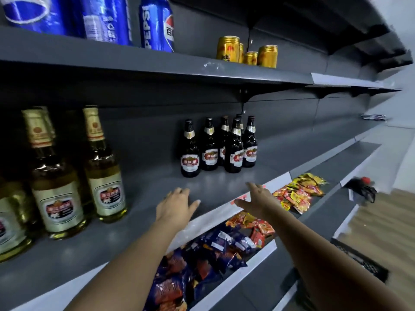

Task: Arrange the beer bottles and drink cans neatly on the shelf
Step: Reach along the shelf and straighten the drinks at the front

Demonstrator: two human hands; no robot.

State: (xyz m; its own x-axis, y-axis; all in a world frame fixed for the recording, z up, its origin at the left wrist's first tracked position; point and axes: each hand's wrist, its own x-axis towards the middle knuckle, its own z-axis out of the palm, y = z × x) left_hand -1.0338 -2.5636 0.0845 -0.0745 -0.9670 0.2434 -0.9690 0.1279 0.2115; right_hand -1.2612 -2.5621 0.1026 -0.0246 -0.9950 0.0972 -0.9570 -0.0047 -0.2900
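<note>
**Two Empty Hands Reach for the Dark Bottles**

Both hands are out over the middle shelf [143, 198] and hold nothing. The left hand [176, 206] lies low over the shelf board with its fingers straight. I cannot tell if it touches the board. The right hand [256, 199] is in the air over the front edge, with its fingers spread and pointing at the bottles. The two hands are apart, with bare shelf between them.

Past the hands stand the dark beer bottles [219, 145]. They are all upright and close together in a small bunch near the back. They are not in a straight row. One stands out in front and one hides behind the others.

Far to the left stand the pale beer bottles [101, 173]. They are upright too, and a big gap sits between them and the dark ones.

Up on the top shelf are the blue Pepsi cans [156, 24] and the gold Red Bull cans [247, 53]. The gold cans are bunched up and not lined up.

I think the job is only partly done. Everything is on the shelves and nothing has fallen over. But the dark bottles and the gold cans look like they need to go into tidy rows. The hands seem ready to start on the dark bottles.

Bags of snacks [226, 243] lie on the shelf below.
</note>
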